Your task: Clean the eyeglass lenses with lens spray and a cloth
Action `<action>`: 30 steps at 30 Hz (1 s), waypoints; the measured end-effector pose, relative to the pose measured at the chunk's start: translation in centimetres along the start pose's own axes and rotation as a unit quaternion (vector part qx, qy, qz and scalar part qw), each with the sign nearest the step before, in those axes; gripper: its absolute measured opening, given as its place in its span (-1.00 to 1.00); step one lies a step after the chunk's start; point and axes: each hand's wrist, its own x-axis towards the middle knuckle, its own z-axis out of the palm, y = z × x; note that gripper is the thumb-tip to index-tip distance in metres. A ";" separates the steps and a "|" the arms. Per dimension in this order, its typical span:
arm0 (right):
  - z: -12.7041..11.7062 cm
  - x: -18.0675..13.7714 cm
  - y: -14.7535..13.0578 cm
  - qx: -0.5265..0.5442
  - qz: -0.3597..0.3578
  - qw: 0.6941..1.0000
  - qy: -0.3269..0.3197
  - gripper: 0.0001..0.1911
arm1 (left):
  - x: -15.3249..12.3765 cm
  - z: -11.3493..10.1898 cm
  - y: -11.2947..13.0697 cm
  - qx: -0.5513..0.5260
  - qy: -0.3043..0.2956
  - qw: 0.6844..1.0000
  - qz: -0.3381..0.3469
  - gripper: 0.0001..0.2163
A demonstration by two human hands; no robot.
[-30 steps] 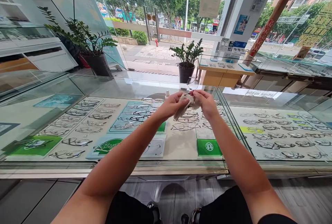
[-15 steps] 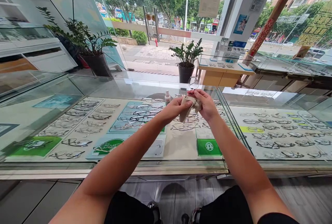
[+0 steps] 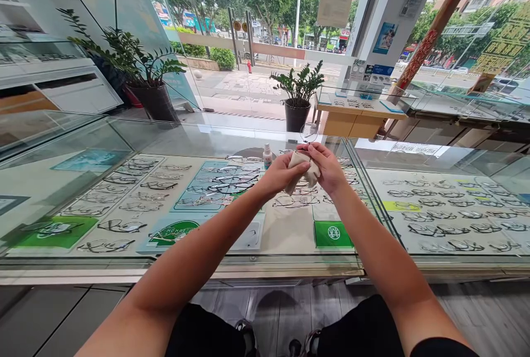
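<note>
Above the glass counter my two hands meet around a pair of eyeglasses (image 3: 309,133). One lens sticks up past my fingers; the rest of the frame is hidden by hands and cloth. A crumpled beige cloth (image 3: 297,174) is pinched in my left hand (image 3: 281,172), its thumb lying across the fabric, and a loose end hangs below. Closed on the eyeglasses from the right side, my right hand (image 3: 329,169) also touches the cloth. Just left of the hands, a small white spray bottle (image 3: 267,155) stands upright on the glass.
Rows of spectacle frames (image 3: 232,180) lie inside the glass display counter (image 3: 248,266). A second display section (image 3: 455,213) continues on the right. Beyond the counter stand a potted plant (image 3: 297,117), another potted plant (image 3: 155,103) and a wooden display table (image 3: 351,124).
My left hand and the cloth have shifted slightly, and the cloth is folded differently around the eyeglasses. The raised lens stays in almost the same place.
</note>
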 end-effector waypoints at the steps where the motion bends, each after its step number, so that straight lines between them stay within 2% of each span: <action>1: 0.1 -0.1 -0.1 0.006 0.003 1.000 -0.002 -0.60 | 0.0 0.1 -0.1 -0.005 0.004 1.000 0.002 -0.38; 7: 0.8 -0.5 -0.3 -0.011 0.010 1.000 -0.012 -0.62 | 0.0 0.2 -0.4 -0.018 0.051 0.999 0.006 -0.36; 15: 1.5 -0.8 -0.3 -0.007 -0.005 1.000 -0.020 -0.71 | 0.5 -0.1 -0.6 -0.018 0.087 0.996 0.015 -0.35; 20: 1.8 -1.0 -0.3 -0.025 0.007 0.999 -0.026 -0.69 | 0.8 -0.6 -1.0 -0.011 0.103 0.994 0.031 -0.37; 26: 1.9 -1.0 -0.3 -0.032 0.001 0.999 -0.011 -0.70 | 0.6 -0.5 -1.1 -0.001 0.098 0.994 0.039 -0.36; 30: 1.7 -0.8 -0.2 -0.022 -0.005 1.000 0.016 -0.71 | 0.5 -0.4 -1.0 0.019 0.071 0.997 0.027 -0.32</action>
